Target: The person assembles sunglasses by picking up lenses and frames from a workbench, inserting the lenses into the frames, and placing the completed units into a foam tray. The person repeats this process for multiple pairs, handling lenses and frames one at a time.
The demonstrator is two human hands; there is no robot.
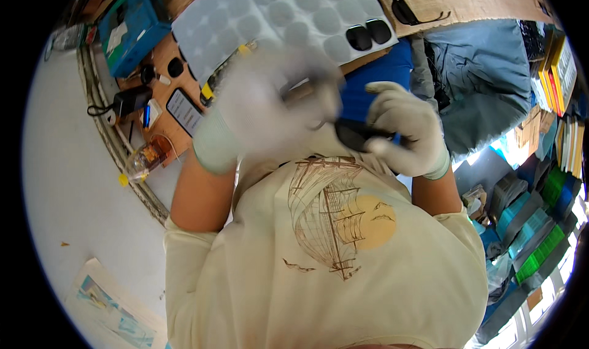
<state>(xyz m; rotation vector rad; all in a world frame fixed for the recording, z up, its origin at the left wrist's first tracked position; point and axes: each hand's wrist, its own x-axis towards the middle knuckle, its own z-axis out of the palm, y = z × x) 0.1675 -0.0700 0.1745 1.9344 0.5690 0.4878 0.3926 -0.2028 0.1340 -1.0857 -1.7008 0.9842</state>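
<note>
Both my hands wear pale knitted gloves and are raised before my chest. My right hand (pixel 408 125) has its thumb and fingers closed on a pair of black sunglasses (pixel 354 134), of which a dark lens and part of the frame show. Close by on the left is my left hand (pixel 276 103), smeared by motion. A dark, partly shiny shape shows among its fingers, too blurred to name, and whether those fingers grip it is unclear. Beyond the hands, a white tray (pixel 245 7) with rows of round hollows lies on the table, with two dark lenses (pixel 369 35) at its right corner.
Black sunglasses (pixel 402 5) lie on the wooden surface at the far right. On the left are a blue box (pixel 132 27), a phone (pixel 184 111), a black case (pixel 132 100) and a bottle with a yellow cap (pixel 146 159). A grey jacket (pixel 481 73) hangs to the right.
</note>
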